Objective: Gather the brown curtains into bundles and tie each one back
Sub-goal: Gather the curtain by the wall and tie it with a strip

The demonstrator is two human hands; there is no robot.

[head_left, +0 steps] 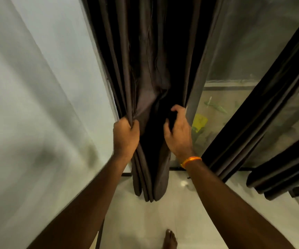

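Your left hand [126, 135] is closed tight in a fist around a bunch of pleats on the left side of the brown curtain [145, 69], thumb and fingers pinching the cloth so that the folds fan upward from your grip. Your right hand [178, 131] sits just beside it on the curtain's right side, fingers curled round the outer fold and thumb hooked in toward the dark hollow between the pleats; a deep, shadowed fold of fabric separates your two hands. An orange band [191, 161] circles your right wrist. The curtain hangs straight down in front of you between the pale wall [37, 87] on the left and the glass pane [235, 51] on the right, and its gathered hem hangs just above the white floor [190, 203]. A second brown curtain [253, 123] hangs loose further right, apart from the one you hold. Behind the glass a yellow object [200, 121] shows, too blurred to identify. Your bare foot [170, 239] stands on the floor at the bottom edge of the view.
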